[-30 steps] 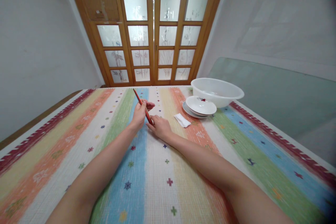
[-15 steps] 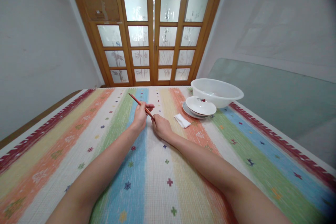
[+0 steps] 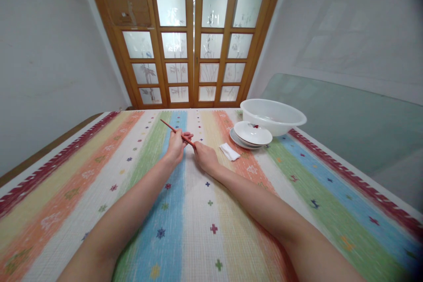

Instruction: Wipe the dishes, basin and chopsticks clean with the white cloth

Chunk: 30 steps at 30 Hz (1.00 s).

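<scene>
Reddish-brown chopsticks (image 3: 168,125) slant across the space between my hands, over the striped tablecloth; they lie so close together that I cannot count them. My left hand (image 3: 177,145) is closed around their middle, some of its fingers showing beyond the wood. At the near, right-hand end, my right hand (image 3: 205,157) grips the tips between thumb and fingers. To the right of that hand lies a folded white cloth (image 3: 229,152), touched by neither hand.
A white dish (image 3: 254,134) with a red mark rests on another plate (image 3: 238,141) at the right. Behind them stands a large translucent white basin (image 3: 272,116). Wooden doors with glass panes (image 3: 178,45) rise beyond the table's far edge.
My right hand has shifted slightly to the right along with the chopsticks' near end. The chopsticks' far end sits slightly lower and farther left. The dishes, cloth and basin have not moved.
</scene>
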Each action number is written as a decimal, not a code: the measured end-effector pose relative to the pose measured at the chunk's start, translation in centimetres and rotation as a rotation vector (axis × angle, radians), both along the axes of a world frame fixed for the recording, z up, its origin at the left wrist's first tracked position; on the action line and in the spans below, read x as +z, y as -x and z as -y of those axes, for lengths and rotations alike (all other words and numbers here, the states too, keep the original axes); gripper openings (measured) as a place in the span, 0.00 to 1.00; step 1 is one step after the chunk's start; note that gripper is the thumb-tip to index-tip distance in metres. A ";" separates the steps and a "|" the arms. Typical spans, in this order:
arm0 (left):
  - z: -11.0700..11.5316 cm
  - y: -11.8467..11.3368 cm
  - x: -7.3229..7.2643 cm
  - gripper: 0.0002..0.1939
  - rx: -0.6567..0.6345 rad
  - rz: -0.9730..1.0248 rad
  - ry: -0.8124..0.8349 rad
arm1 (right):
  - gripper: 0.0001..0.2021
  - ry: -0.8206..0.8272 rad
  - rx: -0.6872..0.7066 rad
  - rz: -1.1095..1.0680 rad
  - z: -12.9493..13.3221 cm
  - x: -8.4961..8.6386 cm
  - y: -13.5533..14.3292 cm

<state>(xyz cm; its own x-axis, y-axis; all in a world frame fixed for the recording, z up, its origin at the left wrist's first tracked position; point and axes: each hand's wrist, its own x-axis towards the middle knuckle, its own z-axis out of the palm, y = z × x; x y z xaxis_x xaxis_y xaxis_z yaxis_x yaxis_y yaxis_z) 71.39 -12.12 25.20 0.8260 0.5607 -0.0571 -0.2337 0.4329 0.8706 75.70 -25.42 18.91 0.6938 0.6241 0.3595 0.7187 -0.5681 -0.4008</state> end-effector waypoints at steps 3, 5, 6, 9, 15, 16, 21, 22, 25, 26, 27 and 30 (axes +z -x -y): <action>-0.2 0.3 0.3 0.03 -0.038 -0.006 -0.105 | 0.12 -0.135 0.114 -0.179 0.3 -0.4 -0.8; -0.4 0.5 0.7 0.02 -0.073 0.009 -0.193 | 0.12 -0.266 0.230 -0.352 0.4 -0.6 -1.4; -0.5 0.6 0.8 0.02 -0.103 0.028 -0.230 | 0.12 -0.335 0.281 -0.443 0.5 -0.6 -1.6; -0.7 0.8 1.4 0.03 -0.214 0.109 -0.293 | 0.14 -0.518 0.386 -0.682 0.5 -0.6 -2.0; -0.9 1.2 1.5 0.11 -0.364 0.226 -0.382 | 0.19 -0.572 0.525 -0.978 0.6 0.3 -1.0; -0.9 1.3 1.5 0.13 -0.388 0.233 -0.389 | 0.19 -0.567 0.531 -1.005 0.7 0.4 -0.9; -0.7 1.2 1.1 0.17 -0.469 0.289 -0.396 | 0.21 -0.501 0.544 -1.057 0.9 0.6 -0.6; -0.6 1.2 1.0 0.17 -0.475 0.302 -0.392 | 0.21 -0.498 0.542 -1.064 0.9 0.6 -0.6; -0.2 1.2 0.7 0.16 -0.493 0.330 -0.362 | 0.20 -0.511 0.568 -1.068 0.8 0.6 -0.3; -0.1 1.2 0.7 0.16 -0.500 0.329 -0.355 | 0.20 -0.511 0.576 -1.051 0.7 0.7 -0.2; 0.1 1.3 0.6 0.16 -0.507 0.323 -0.354 | 0.20 -0.502 0.578 -1.030 0.6 0.7 -0.1; 0.6 1.6 0.7 0.16 -0.521 0.304 -0.381 | 0.20 -0.468 0.546 -0.978 0.5 0.7 0.2</action>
